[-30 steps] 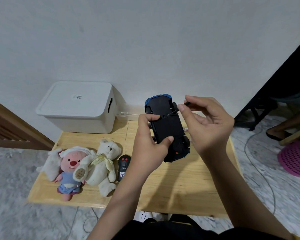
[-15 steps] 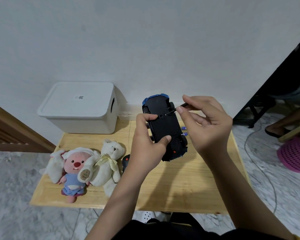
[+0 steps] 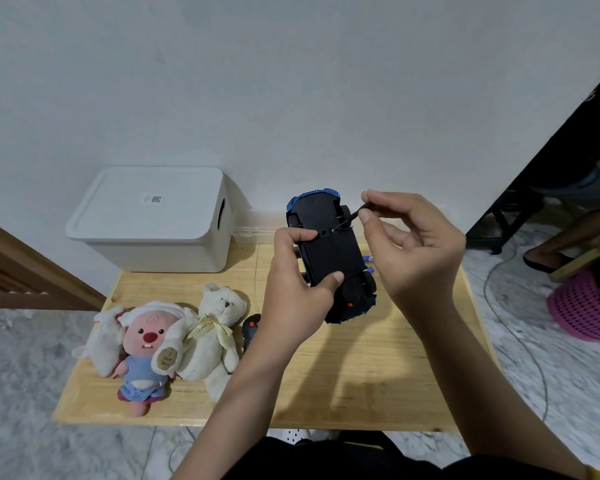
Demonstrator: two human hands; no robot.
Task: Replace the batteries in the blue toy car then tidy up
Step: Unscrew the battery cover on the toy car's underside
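The blue toy car (image 3: pixel 331 251) is held upside down above the wooden table (image 3: pixel 361 358), its black underside facing me. My left hand (image 3: pixel 297 292) grips the car from the left, thumb and fingers curled round its body. My right hand (image 3: pixel 409 244) pinches a thin black screwdriver (image 3: pixel 349 218) whose tip meets a screw on the underside near the car's far end. Two small batteries (image 3: pixel 368 264) with blue ends peek out on the table behind the car, just left of my right hand.
A white lidded storage box (image 3: pixel 153 220) stands at the table's back left. A pink plush (image 3: pixel 146 344) and a white teddy bear (image 3: pixel 215 323) lie front left, a black remote control (image 3: pixel 251 329) beside them. A pink basket (image 3: pixel 582 310) and a person's foot are on the floor at right.
Both hands and the car stay almost still; my right fingers shift slightly on the screwdriver at the screw. The camera view drifts a little.
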